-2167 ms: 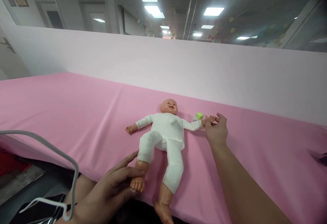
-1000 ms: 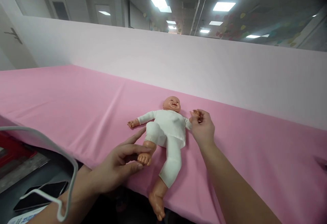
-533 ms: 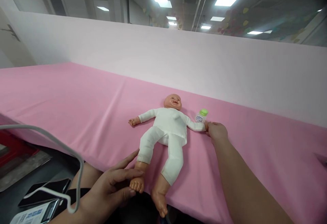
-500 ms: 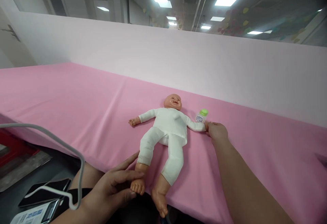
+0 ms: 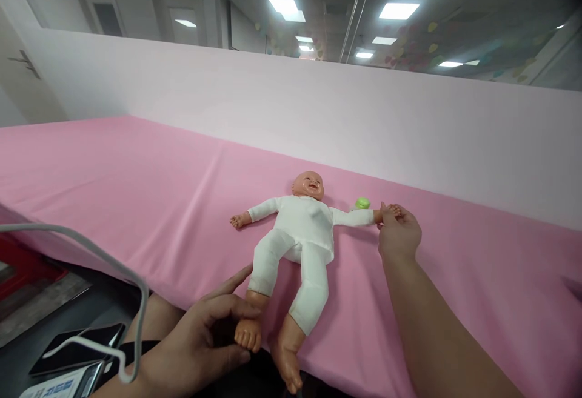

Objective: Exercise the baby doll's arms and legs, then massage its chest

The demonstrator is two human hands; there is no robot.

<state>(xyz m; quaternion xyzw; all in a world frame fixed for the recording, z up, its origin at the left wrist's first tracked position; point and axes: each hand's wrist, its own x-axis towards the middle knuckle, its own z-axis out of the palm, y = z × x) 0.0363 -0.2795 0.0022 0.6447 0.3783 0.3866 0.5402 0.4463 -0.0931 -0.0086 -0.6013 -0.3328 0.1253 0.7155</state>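
The doll (image 5: 300, 246) is lying face up near the front edge of the pink table (image 5: 136, 186), its feet overhanging that edge. The left hand (image 5: 200, 343) is gripping one foot; the right hand (image 5: 399, 231) is pinching the doll's outstretched hand. A green-capped bottle (image 5: 362, 203) is sitting just behind that arm. Open cloth is stretching wide to the left, toward the pale partition (image 5: 318, 113).

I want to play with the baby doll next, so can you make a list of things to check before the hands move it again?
1. Left hand grips the doll's foot: ok.
2. Right hand pinches the doll's hand: ok.
3. Doll flat on its back on the pink sheet: ok.
4. Both doll feet fully on the sheet: not ok, they overhang the edge.
5. Green-capped bottle clear of the arm: cannot tell, mostly hidden.
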